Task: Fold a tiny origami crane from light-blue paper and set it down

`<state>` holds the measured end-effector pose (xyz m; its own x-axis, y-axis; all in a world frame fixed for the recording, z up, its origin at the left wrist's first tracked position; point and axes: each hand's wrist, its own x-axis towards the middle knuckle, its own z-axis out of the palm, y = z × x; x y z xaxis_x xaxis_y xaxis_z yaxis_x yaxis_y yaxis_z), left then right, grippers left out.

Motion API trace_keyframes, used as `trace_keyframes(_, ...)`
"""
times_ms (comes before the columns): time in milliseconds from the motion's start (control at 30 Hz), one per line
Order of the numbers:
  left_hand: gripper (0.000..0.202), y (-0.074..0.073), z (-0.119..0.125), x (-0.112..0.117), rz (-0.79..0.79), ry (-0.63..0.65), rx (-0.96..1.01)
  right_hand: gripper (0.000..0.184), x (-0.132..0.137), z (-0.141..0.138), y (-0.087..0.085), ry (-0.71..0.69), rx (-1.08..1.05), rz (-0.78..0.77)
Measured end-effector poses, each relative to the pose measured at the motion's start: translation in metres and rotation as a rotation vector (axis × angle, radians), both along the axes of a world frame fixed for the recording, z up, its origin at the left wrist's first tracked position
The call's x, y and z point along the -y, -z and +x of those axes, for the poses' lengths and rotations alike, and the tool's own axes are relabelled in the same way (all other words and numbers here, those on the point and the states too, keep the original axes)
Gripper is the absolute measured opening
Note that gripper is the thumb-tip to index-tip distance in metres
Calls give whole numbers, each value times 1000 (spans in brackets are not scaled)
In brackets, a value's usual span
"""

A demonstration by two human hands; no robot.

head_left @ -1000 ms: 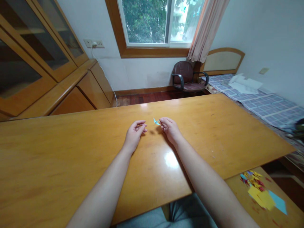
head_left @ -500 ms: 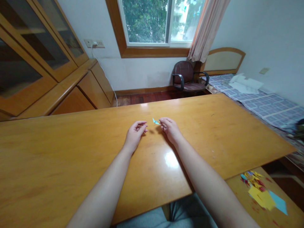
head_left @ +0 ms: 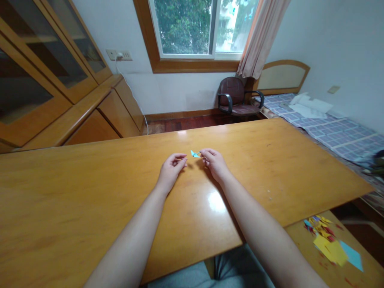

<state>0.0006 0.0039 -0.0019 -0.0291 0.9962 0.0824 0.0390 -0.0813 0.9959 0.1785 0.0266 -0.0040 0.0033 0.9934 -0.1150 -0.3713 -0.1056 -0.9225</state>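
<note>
A tiny folded piece of light blue paper is pinched in the fingertips of my right hand, just above the wooden table. My left hand rests on the table a short way to the left of the paper, its fingers curled with the thumb against the fingertips; whether anything is between them cannot be made out. The two hands are apart, with the paper pointing into the gap between them.
A lower wooden surface at the bottom right carries a scatter of coloured paper pieces, yellow, blue and red. Beyond the table stand a brown armchair, a bed on the right and wooden cabinets on the left.
My right hand has carried the blue paper slightly to the left, closer to my left hand. My left hand has barely moved.
</note>
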Motion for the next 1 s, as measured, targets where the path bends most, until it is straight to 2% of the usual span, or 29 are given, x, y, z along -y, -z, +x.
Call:
trace_keyframes(167, 31, 2, 1, 1, 64, 31, -45, 28, 1, -1, -1, -25, 41, 32)
trace_keyframes(467, 18, -1, -1, 7, 284, 83, -179, 26, 4, -2, -6, -49, 84, 73)
trace_keyframes(667, 19, -4, 1, 9, 286, 83, -207, 30, 5, -3, -6, -45, 96, 86)
trace_keyframes(833, 20, -9, 3, 13, 266, 25, -195, 29, 5, -3, -5, -60, 112, 86)
trace_keyframes(1000, 22, -5, 2, 10, 261, -22, -142, 28, 6, -4, -6, -74, 104, 95)
